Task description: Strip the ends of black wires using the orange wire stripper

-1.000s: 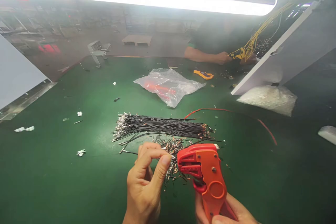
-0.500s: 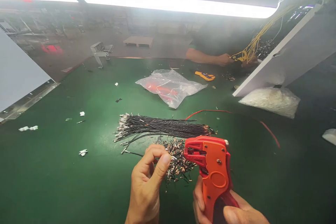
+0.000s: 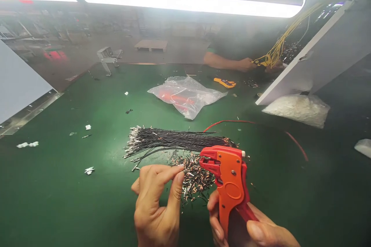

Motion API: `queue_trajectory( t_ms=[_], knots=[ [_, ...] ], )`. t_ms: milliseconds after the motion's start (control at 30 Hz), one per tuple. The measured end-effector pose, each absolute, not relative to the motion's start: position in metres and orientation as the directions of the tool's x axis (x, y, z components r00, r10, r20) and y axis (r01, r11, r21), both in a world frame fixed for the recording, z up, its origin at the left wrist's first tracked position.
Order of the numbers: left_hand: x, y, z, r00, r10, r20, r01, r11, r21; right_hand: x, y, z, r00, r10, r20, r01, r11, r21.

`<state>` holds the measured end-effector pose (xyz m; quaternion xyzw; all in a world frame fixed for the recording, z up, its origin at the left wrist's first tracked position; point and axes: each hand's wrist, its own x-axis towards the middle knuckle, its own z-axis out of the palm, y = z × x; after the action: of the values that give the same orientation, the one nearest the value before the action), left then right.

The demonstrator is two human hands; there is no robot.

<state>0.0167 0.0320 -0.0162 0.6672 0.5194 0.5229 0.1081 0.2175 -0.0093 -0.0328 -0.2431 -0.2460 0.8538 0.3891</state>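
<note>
My right hand (image 3: 269, 231) is wrapped round the handles of a red and orange wire stripper (image 3: 232, 189), its jaws pointing left. My left hand (image 3: 158, 204) is closed in a pinch, thumb and forefinger tips together just left of the jaws. What lies between those fingertips is too small to make out. Behind both hands is a pile of clipped wire ends (image 3: 197, 175), black bits mixed with copper-coloured strands. Farther back a bundle of black wires (image 3: 176, 139) lies crosswise, silvery terminals at its left end and bare copper at its right.
Beyond the bundle lie a clear plastic bag (image 3: 187, 96) with something red inside and a yellow-orange hand tool (image 3: 224, 83). A red wire (image 3: 228, 121) curves rightward. A filled bag (image 3: 297, 110) rests by the right panel. Across the table, another person's hand (image 3: 246, 65) holds yellow wires.
The stripper has shifted slightly left and up. My left hand has turned, its knuckles now higher and its fingertips a little farther left. The whole view has shifted slightly.
</note>
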Motion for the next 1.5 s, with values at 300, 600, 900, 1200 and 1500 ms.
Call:
queue_trajectory(
  t_ms=[300, 600, 900, 1200, 1500],
  knots=[
    [0.016, 0.028, -0.007, 0.023, 0.589, 0.808, 0.821, -0.472, 0.321, 0.205, -0.01, -0.066, -0.681, 0.716, -0.151, -0.509, -0.611, -0.606],
    [0.021, 0.023, -0.008, 0.015, 0.549, 0.836, 0.834, -0.468, 0.292, 0.203, -0.01, -0.06, -0.684, 0.726, -0.068, -0.532, -0.561, -0.634],
    [0.047, 0.012, -0.022, -0.194, 0.557, 0.807, 0.793, -0.396, 0.463, 0.2, -0.012, -0.043, -0.654, 0.738, -0.165, -0.639, -0.656, -0.401],
    [0.05, 0.017, -0.017, -0.23, 0.508, 0.83, 0.782, -0.412, 0.468, 0.202, -0.011, -0.039, -0.655, 0.735, -0.176, -0.652, -0.667, -0.361],
    [0.027, 0.019, -0.024, -0.1, 0.429, 0.898, 0.828, -0.464, 0.314, 0.209, -0.006, -0.045, -0.724, 0.681, -0.113, -0.587, -0.693, -0.418]
  ],
)
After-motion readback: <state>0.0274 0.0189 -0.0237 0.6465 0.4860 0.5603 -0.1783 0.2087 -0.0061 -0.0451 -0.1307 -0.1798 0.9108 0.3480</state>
